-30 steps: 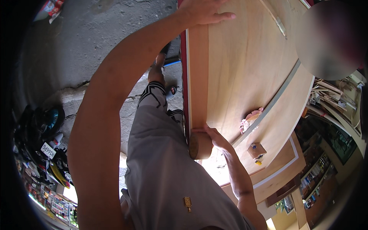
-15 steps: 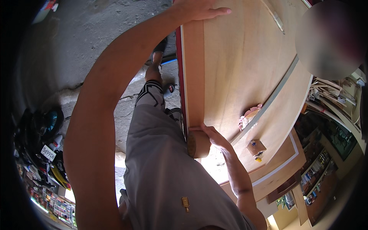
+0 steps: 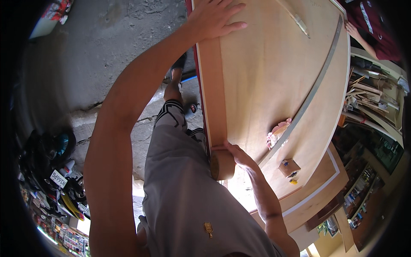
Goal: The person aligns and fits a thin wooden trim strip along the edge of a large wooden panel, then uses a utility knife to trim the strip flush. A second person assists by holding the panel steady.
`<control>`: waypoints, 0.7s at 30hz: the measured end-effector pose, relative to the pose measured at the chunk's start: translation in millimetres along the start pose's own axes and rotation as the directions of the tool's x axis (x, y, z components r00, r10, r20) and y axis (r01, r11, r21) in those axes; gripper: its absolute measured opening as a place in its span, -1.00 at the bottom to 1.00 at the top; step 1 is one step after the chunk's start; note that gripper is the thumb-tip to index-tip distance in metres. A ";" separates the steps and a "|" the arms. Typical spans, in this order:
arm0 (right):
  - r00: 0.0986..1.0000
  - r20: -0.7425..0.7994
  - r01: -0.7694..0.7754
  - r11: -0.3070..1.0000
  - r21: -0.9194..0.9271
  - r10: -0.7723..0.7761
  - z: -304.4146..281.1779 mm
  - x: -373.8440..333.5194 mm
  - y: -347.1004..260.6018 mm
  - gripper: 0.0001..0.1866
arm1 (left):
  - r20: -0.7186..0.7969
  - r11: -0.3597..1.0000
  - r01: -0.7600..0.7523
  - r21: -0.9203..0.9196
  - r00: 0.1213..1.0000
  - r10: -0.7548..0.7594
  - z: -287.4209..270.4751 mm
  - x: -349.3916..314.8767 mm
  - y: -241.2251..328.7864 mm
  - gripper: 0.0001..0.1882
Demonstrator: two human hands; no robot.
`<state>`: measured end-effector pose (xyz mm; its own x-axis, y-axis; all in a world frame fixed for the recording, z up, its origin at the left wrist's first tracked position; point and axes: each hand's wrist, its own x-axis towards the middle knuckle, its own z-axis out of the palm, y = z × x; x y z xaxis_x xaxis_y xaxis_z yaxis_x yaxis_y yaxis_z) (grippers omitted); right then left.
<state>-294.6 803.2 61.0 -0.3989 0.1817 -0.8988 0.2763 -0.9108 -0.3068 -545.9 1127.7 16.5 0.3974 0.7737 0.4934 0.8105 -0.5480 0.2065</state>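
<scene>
Pressing a roll of edge tape [image 3: 221,165] against the near edge of the plywood panel [image 3: 274,81], our right hand [image 3: 239,156] wraps its fingers over the roll and holds it. Our left hand [image 3: 212,17] lies flat, fingers spread wide, on the panel's far edge, well apart from the roll. A pink cloth [image 3: 276,133] and a small wooden block [image 3: 289,167] rest toward the panel's right edge. The roll's far face is hidden under the fingers.
</scene>
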 end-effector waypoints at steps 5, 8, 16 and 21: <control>0.998 -0.003 -0.056 0.990 0.126 0.057 -5.1 9.1 7.1 -0.21 | 0.099 0.981 -0.065 -0.181 0.992 0.084 -11.3 -69.9 83.2 -0.25; 1.000 -0.014 0.016 0.991 0.133 -0.015 -14.0 21.1 26.4 -0.19 | 0.246 0.959 -0.059 -0.278 0.960 0.130 -34.5 -127.8 166.6 -0.23; 0.780 -0.210 0.623 0.765 0.164 -0.590 4.8 -3.0 58.3 -0.05 | 0.332 0.994 -0.005 -0.113 0.942 0.042 -55.4 -161.6 216.2 -0.27; 0.498 -0.319 0.865 0.488 0.116 -0.806 41.6 -8.8 96.2 -0.19 | 0.294 0.994 -0.007 -0.105 0.955 0.038 -53.1 -160.5 214.6 -0.29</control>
<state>-300.8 698.6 52.4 -0.1421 0.9433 -0.3000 -0.3113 -0.3303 -0.8911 -458.6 869.1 26.6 0.5368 0.8117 0.2302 0.7583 -0.5838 0.2902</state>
